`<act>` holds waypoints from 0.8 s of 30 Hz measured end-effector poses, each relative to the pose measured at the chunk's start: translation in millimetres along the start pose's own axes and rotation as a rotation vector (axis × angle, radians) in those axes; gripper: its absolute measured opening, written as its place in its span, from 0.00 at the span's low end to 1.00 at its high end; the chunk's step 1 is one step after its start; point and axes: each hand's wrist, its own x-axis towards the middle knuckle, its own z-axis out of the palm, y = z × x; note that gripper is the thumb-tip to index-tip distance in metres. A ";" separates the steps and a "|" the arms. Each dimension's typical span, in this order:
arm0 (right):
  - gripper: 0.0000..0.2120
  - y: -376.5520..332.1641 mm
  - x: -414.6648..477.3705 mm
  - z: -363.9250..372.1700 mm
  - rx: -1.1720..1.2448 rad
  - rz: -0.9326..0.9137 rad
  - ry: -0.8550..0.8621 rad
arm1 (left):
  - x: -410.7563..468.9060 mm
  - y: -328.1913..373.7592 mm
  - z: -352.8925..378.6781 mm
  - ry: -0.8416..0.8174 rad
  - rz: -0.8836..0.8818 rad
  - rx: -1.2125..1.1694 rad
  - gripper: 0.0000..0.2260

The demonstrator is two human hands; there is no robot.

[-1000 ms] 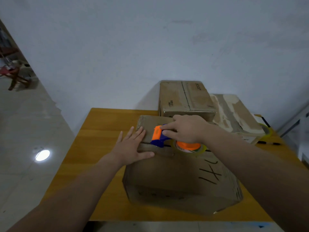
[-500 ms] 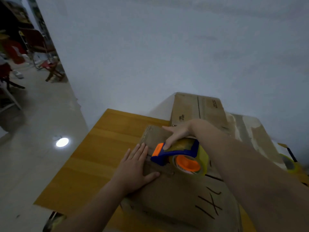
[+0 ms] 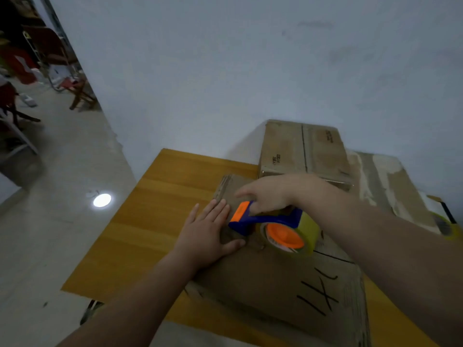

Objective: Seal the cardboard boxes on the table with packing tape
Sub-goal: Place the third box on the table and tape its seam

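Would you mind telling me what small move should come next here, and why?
Probably draw the tape dispenser rightward along the near box: the right hand grips it at that box's left edge, orange end beside the left hand, which presses flat there.

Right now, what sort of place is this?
Probably a makeshift packing spot in a bare room: boxes on a wooden table, a tape dispenser in the right hand, a plain wall behind.
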 end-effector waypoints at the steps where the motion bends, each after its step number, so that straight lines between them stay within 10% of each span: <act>1: 0.24 -7.3 -7.1 5.9 -0.083 0.017 0.043 | 0.2 -0.1 0.8 0.007 -0.001 0.005 0.42; 8: 0.28 -11.9 -32.9 41.6 -0.261 0.092 0.336 | 0.1 1.0 -0.9 0.009 -0.018 -0.014 0.44; 24: 0.25 62.5 -90.5 85.7 -0.210 0.225 0.275 | 0.2 47.6 -7.8 -0.139 0.040 0.188 0.45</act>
